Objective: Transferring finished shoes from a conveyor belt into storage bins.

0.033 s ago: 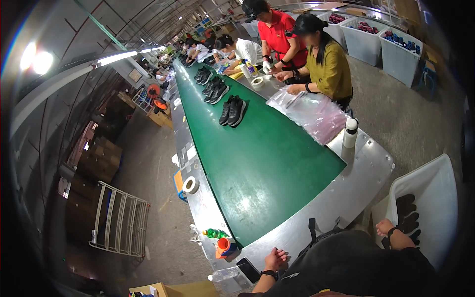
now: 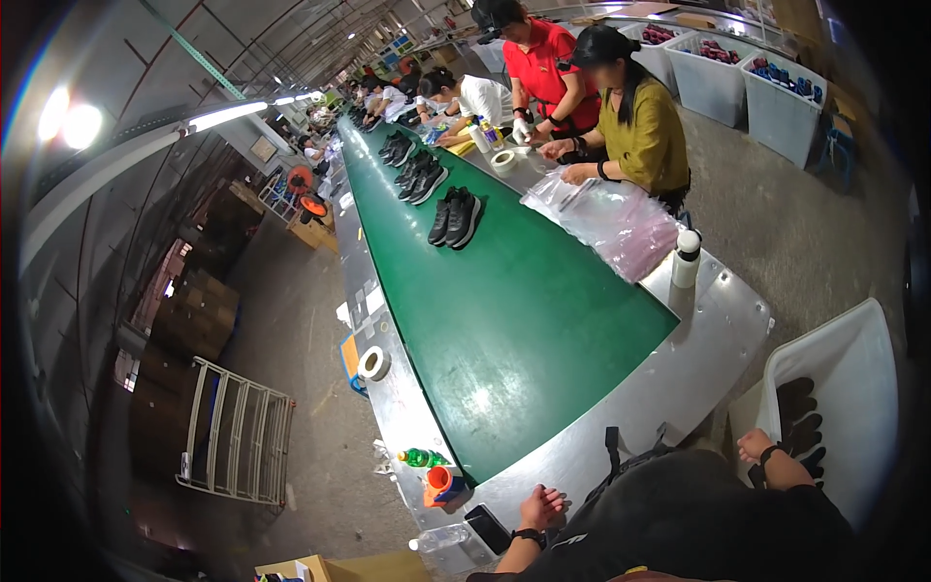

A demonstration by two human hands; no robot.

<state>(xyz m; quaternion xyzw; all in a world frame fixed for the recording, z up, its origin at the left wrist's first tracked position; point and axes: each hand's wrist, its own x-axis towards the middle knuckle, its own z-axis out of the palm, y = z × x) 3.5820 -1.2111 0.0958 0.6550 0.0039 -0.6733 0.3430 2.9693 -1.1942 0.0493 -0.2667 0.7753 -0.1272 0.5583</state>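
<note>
My left hand (image 2: 543, 506) rests palm up above the metal table edge, fingers loosely bent and slightly apart, with nothing in it. Next to it lie a black phone (image 2: 487, 529) and a clear plastic bottle (image 2: 438, 537). My right hand (image 2: 754, 446) is curled into a loose fist by the white bin (image 2: 842, 361), and no object shows in it. Dark shoe-sole shapes (image 2: 799, 427) line the inside of that bin. Ahead, black sneakers (image 2: 456, 217) stand in pairs on the green conveyor belt (image 2: 485, 330).
An orange-and-blue container (image 2: 444, 483), a green bottle (image 2: 419, 457) and a tape roll (image 2: 373, 363) stand along the left table strip. Clear plastic bags (image 2: 611, 218) and a white bottle (image 2: 686, 260) are on the right. Several co-workers line the belt. A metal rack (image 2: 238, 432) stands left.
</note>
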